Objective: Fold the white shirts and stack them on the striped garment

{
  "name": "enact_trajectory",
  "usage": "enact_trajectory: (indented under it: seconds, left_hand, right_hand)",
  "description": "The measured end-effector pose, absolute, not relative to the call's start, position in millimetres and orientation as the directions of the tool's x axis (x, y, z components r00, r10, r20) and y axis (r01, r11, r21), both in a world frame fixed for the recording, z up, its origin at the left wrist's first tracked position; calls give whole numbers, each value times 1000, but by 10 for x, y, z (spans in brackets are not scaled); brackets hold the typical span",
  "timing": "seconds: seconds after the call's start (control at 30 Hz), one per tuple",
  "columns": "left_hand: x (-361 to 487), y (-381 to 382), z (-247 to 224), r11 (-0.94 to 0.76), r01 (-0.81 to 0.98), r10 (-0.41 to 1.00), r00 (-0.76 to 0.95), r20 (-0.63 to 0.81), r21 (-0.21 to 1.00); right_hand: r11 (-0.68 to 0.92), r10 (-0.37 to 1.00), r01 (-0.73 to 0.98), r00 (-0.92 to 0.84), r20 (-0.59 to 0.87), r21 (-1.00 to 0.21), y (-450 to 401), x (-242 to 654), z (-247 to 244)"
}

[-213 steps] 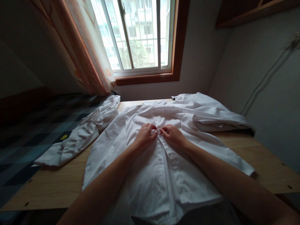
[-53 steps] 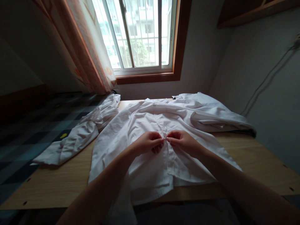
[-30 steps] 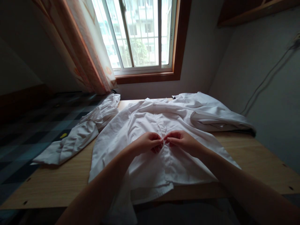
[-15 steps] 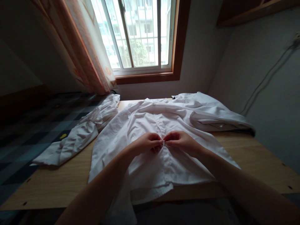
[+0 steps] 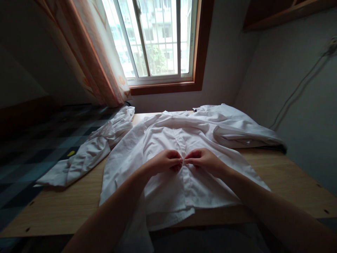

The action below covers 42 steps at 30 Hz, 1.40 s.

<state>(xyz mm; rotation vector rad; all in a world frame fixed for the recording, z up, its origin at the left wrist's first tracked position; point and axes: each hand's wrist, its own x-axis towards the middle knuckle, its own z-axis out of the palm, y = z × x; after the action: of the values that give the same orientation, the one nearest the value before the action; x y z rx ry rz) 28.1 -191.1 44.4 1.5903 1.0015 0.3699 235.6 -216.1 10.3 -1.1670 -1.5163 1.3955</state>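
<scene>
Light white shirt [image 5: 160, 140] lying on the wooden table [image 5: 279, 182], its front pinched in both your hands.
Your left hand [image 5: 171, 161] and right hand [image 5: 201, 160] grip the placket [image 5: 186, 186] with bent fingers, tips nearly meeting; whether a button sits between them is too small to tell. Expect limp cloth that wrinkles easily but isn't fragile; the button [image 5: 177, 139] farther up may feel hard and slippery. Hold by the placket's edge, likely stiffer than the loose panels.
</scene>
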Motion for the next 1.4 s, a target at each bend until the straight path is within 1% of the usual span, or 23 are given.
enact_trajectory:
  seconds: [0.17,0.33,0.5,0.63,1.0,1.17,1.27,1.4]
  left_hand:
    - [277,-1913,479,141,355,739,584,-337,924]
    - [286,-1923,501,216,326,755,542,-370,920]
    - [336,-1946,463,215,333,794,487,-363,918]
    - [359,-1944,424,216,338,811,461,-361,916]
    - [331,-1952,500,185,371,796,487,-360,910]
    - [340,-1942,505,186,376,804,473,-361,908]
    - [349,-1949,517,194,370,809,463,-361,909]
    - [356,-1965,536,195,367,813,458,-359,909]
  right_hand:
    - [18,960,126,-278,-17,-992,-2172,2314,97]
    - [95,961,185,-273,42,-978,-2172,2286,85]
    - [218,957,264,-249,152,-939,-2177,2246,66]
    - [256,956,311,-220,193,-915,-2194,2213,61]
    - [224,963,327,-217,158,-918,-2214,2205,80]
    - [207,965,380,-230,125,-901,-2213,2225,79]
    - [224,956,417,-269,116,-881,-2222,2233,93]
    - [269,945,454,-294,142,-849,-2246,2215,130]
